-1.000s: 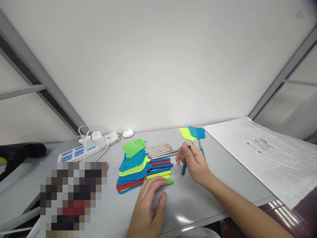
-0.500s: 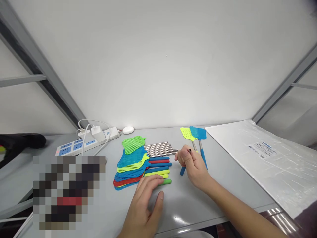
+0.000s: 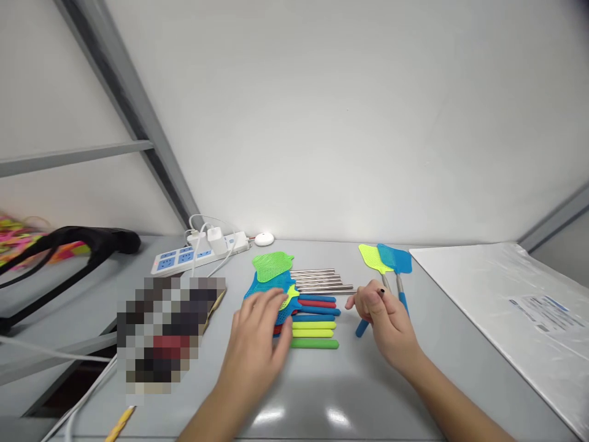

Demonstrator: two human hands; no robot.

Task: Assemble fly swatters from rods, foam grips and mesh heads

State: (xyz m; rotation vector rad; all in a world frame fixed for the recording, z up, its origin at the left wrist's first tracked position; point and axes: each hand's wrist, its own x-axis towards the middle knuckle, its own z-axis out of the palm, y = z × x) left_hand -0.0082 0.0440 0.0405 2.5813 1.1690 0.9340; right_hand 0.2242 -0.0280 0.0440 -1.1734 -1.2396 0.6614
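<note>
My right hand (image 3: 384,319) is closed around a thin metal rod (image 3: 381,292), whose dark end pokes out above the thumb. My left hand (image 3: 260,328) reaches over a pile of fly swatter heads, its thumb apart from the fingers. Its fingertips rest at a yellow-green swatter head (image 3: 291,298); blue and red heads are partly hidden below. At the top of the pile lies a green swatter head (image 3: 272,266). Loose metal rods (image 3: 317,279) lie right of the heads. Below them are blue, red, yellow and green handles (image 3: 315,344) in a row.
Behind my right hand lie a yellow-green fly swatter (image 3: 375,258) and a blue fly swatter (image 3: 396,258), both with rods. A white wrapped package (image 3: 497,294) covers the right side. To the left are a power strip (image 3: 175,261), a white round device (image 3: 264,239) and a pixelated item.
My left hand has moved from the handles up and left onto the swatter heads. The camera view has shifted left. My right hand keeps its grip on the rod.
</note>
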